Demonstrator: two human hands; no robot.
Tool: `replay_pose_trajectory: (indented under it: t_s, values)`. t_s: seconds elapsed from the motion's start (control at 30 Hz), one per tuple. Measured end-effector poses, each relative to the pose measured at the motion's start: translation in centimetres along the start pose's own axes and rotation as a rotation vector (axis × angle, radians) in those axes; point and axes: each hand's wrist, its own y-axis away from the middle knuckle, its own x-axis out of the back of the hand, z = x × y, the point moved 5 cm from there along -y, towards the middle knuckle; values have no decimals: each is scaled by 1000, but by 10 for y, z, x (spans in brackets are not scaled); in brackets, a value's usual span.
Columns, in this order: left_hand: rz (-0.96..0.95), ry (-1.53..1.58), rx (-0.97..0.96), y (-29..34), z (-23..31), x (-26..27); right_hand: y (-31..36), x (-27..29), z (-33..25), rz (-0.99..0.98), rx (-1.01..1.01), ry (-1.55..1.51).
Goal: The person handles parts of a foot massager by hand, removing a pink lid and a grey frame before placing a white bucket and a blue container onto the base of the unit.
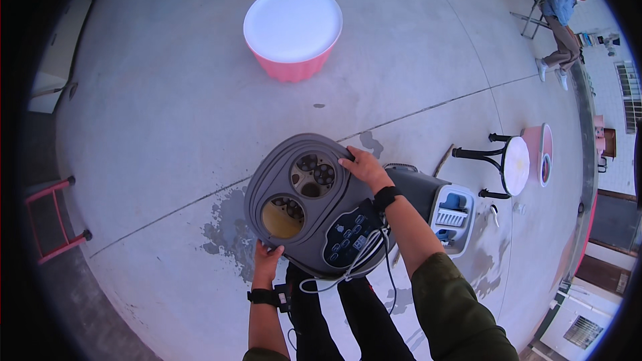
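Note:
A grey foot bath [332, 204] is held tilted in front of my legs. It has two round openings with dark rollers inside, and yellowish residue [281, 220] shows in the nearer one. A dark control panel [351, 235] is on its near right side, with a pale power cord [364, 254] looped over it. My left hand [266, 261] grips the lower left rim, thumb on top. My right hand [364, 166] is closed on the upper right rim. The fingers under the rim are hidden on both sides.
A pink tub [291, 69] with a white top stands ahead. At right are a grey bucket-like container [461, 241] with blue parts, a white-topped stool [515, 166] and a pink bucket [546, 137]. A red metal frame [57, 217] is left; a person [563, 13] sits far right. Wet patches [231, 230] mark the floor.

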Motion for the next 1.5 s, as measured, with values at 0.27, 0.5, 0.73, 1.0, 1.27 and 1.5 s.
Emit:
replay_pose_trajectory:
  t_s: [0.27, 0.5, 0.73, 1.0, 1.27, 1.5]
  values:
    - [4, -83, 91, -4, 3, -3, -15, -6, 6, -40, 44, -40]
    - [10, 80, -2, 6, -1, 5, -25, -9, -15, -50, 67, -75]
    - [46, -23, -31, 1, 12, 3, -24, 0, 10, -250, -30, -20]
    - [10, 24, -96, -6, 13, 2, -48, -5, 17, -222, -43, -181]
    - [8, -4, 6, -7, 30, 8, -52, -7, 24, -229, -57, -66]
    - [8, -164, -75, -3, 8, 6, -32, -11, 46, -177, -34, -207]
